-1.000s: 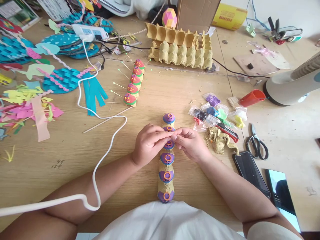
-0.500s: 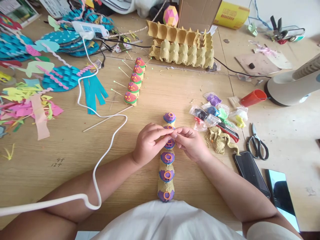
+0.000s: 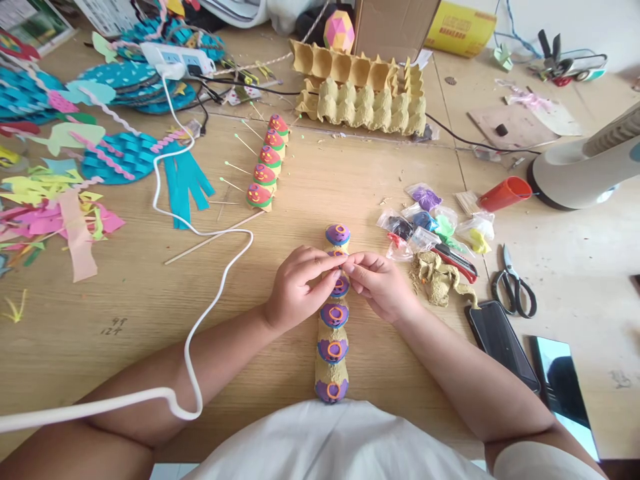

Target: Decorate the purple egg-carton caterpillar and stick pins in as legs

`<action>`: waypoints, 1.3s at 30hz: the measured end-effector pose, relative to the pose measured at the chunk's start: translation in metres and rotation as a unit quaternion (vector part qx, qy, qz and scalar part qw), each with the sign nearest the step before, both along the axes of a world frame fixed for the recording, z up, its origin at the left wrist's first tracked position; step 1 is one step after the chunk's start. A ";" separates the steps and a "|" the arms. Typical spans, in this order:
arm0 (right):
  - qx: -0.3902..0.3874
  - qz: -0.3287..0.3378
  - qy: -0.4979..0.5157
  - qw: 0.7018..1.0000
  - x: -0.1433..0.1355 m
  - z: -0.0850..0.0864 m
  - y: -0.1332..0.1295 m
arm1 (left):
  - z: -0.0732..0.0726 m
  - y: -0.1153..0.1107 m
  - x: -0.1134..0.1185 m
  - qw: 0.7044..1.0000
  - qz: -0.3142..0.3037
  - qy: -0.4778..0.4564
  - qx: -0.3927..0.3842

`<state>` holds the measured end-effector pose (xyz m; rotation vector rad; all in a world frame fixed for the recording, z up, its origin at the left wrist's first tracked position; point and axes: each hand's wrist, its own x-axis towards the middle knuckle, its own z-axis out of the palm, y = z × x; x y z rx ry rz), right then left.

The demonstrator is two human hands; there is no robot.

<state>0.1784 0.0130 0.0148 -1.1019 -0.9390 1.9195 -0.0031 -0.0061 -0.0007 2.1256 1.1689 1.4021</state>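
A strip of egg carton (image 3: 332, 333) runs lengthwise before me, its bumps covered in purple clay with blue edges and orange rings. Over its upper part, my left hand (image 3: 299, 287) and my right hand (image 3: 384, 285) meet at the fingertips. The right thumb and forefinger are pinched together; the left fingers are curled, the forefinger touching the right fingertips and the thumb a little apart from it. Whatever lies between the fingertips is too small to make out. The bump beneath them is partly covered.
A finished-looking red and green carton caterpillar (image 3: 267, 163) lies further back. Bags of coloured clay (image 3: 425, 220), a utility knife (image 3: 456, 263), torn carton (image 3: 437, 280), scissors (image 3: 513, 287) and phones (image 3: 503, 347) lie rightward. A white cable (image 3: 220, 287) crosses my left forearm.
The left thumb has drawn slightly back from the left forefinger's tip. Both hands stay over the same part of the strip. The camera view has shifted slightly.
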 end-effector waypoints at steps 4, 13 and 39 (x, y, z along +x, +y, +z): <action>0.071 -0.031 -0.063 0.995 0.006 0.001 0.008 | -0.004 0.005 -0.002 0.997 0.058 -0.023 -0.053; 0.339 -0.069 -0.364 0.865 0.012 -0.014 0.029 | -0.029 0.015 0.000 0.988 0.032 -0.055 -0.139; 0.378 -0.050 -0.397 0.835 0.006 -0.024 0.033 | -0.027 0.015 0.003 0.982 0.014 -0.078 -0.169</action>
